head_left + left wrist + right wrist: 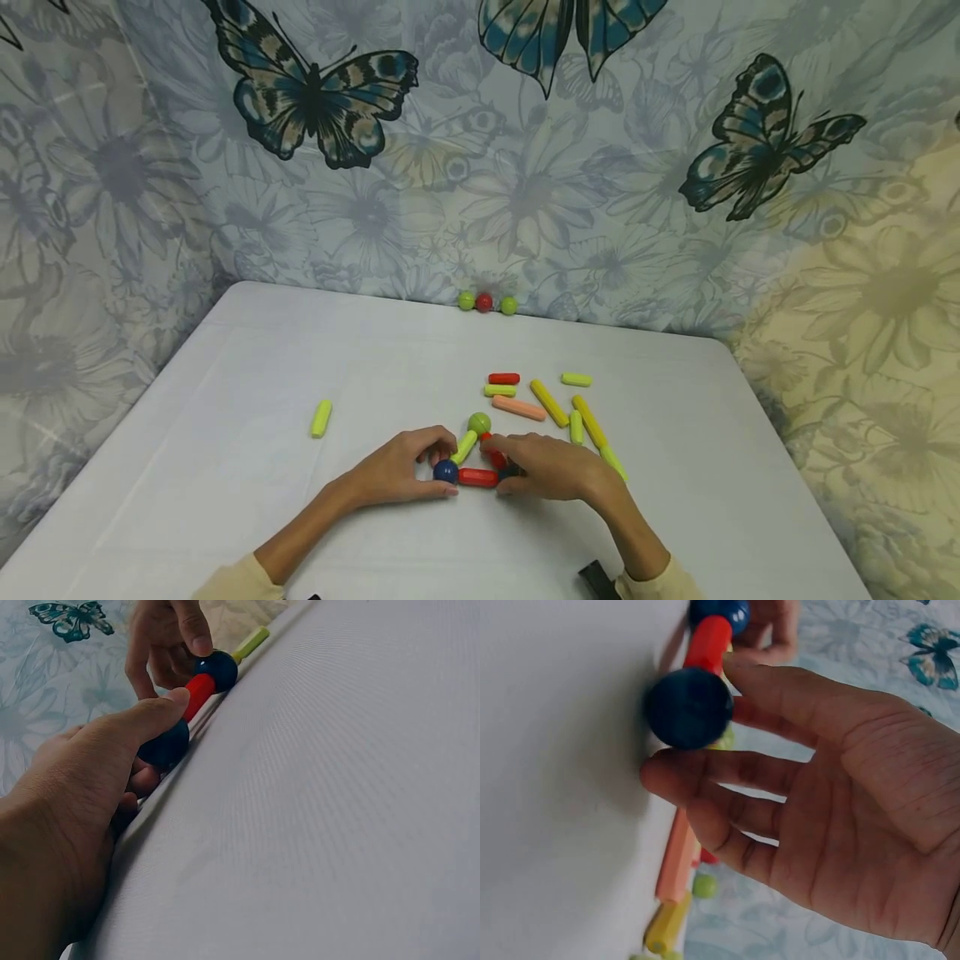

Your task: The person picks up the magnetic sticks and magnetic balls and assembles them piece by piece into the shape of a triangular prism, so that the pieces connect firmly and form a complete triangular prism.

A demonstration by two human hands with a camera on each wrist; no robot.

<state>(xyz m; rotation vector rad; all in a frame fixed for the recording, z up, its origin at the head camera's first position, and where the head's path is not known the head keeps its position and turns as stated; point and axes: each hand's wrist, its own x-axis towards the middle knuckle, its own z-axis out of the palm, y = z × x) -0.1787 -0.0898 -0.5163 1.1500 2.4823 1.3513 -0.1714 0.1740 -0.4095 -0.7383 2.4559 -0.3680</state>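
Left hand [401, 469]: pinches a dark blue ball [446, 472]. Right hand [550, 465]: fingers curled about a second dark ball [689, 707]. A red rod [477, 477] joins the two balls. From that rod, a green rod [464, 447] rises to a green ball [479, 423]. Triangle seemingly part-built; spare rods [547, 402] lie beyond unused.

Two dark blue balls [446, 472] join a red rod [477, 477] on a white table [225, 417].

A short red rod [477, 477] lies flat, a dark blue ball [446, 472] at each end, between both grips.
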